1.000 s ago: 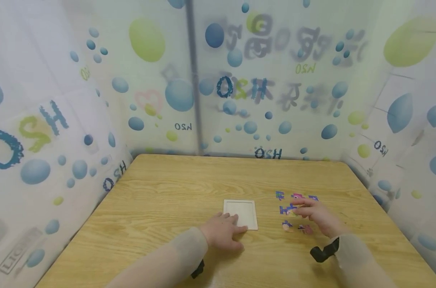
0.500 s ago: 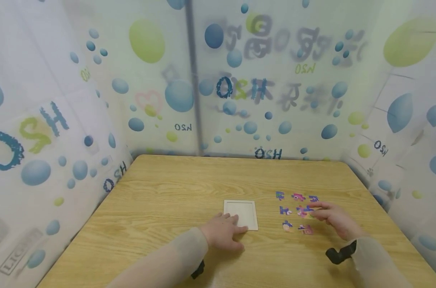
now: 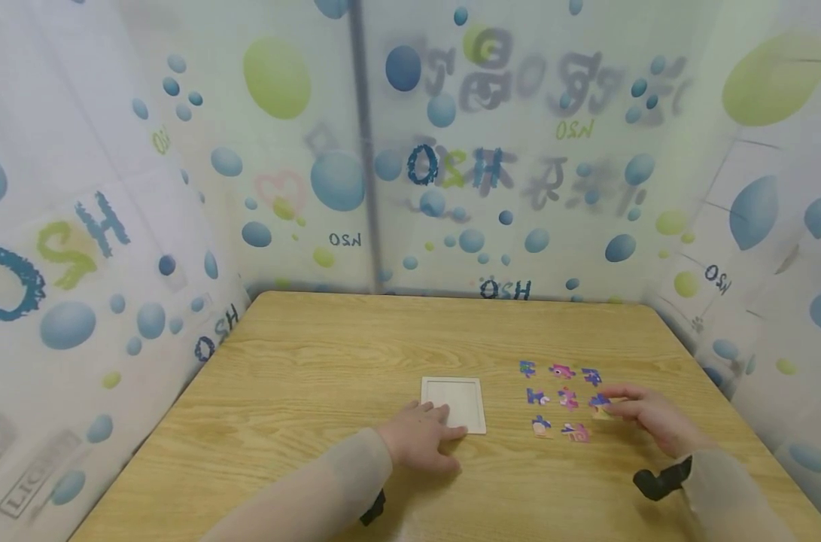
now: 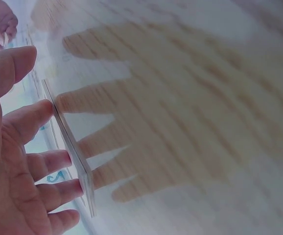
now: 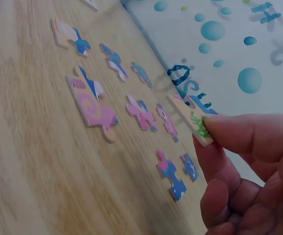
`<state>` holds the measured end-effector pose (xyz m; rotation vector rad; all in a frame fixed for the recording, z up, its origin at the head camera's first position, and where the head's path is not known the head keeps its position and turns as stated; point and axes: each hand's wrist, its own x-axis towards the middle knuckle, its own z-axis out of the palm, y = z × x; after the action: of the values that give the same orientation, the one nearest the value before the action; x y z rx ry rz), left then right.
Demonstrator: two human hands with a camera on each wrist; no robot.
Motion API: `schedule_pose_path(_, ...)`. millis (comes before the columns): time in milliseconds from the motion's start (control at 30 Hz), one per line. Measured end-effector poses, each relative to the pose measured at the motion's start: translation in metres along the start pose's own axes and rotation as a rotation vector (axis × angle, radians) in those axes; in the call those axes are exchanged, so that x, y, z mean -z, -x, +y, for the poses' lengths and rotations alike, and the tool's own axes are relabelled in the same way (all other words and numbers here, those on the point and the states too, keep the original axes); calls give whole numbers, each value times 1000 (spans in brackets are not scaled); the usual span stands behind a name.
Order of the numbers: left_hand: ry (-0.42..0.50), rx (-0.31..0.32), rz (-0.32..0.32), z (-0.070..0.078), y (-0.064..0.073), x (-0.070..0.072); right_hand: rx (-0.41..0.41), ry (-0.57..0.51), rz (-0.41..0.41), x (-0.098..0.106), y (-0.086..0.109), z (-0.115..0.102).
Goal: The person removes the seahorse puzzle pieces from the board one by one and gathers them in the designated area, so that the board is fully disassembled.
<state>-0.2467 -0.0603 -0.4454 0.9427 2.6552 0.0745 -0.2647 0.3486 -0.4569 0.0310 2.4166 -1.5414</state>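
Note:
My right hand pinches a jigsaw puzzle piece between thumb and index finger. This piece shows sand, a green plant and some blue, and is raised above the table. Several loose jigsaw pieces lie spaced apart in rows beneath and to the left of that hand. One pink and blue piece lies just below the held one in the right wrist view. My left hand rests with spread fingers on the near left part of a white square puzzle frame, also seen edge-on as a thin frame in the left wrist view.
The wooden table has a glossy surface that reflects the left hand. Curtains printed with blue and green drops enclose its back and sides. A black wrist strap mount sits at the right cuff.
My right hand has moved right, from over the middle pieces to the right-hand column, with the puzzle piece still pinched. The left hand and the frame have stayed in place.

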Motion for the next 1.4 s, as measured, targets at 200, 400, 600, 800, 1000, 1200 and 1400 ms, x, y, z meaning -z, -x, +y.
schedule_pose_path(200, -2, 3, 5, 0, 0, -1, -37, 22, -5, 5, 3, 6)
schedule_pose_path(400, -2, -3, 5, -1, -1, -2, -155, 15, -9, 9, 6, 10)
schedule_pose_path(600, 5, -3, 6, -2, 0, 0, -112, 72, -21, 9, 6, 14)
schedule_pose_path(800, 6, -3, 6, -3, -1, -2, -71, 159, -31, 7, 6, 13)
schedule_pose_path(1000, 6, -5, 1, -3, -2, -3, -112, 245, -3, 4, 5, 8)
schedule_pose_path(1200, -5, 0, 7, -1, 0, -1, -107, 273, 15, 3, 6, 7)
schedule_pose_path(1400, -19, 5, 9, 0, 1, 0, -118, 308, 29, 2, 6, 6)
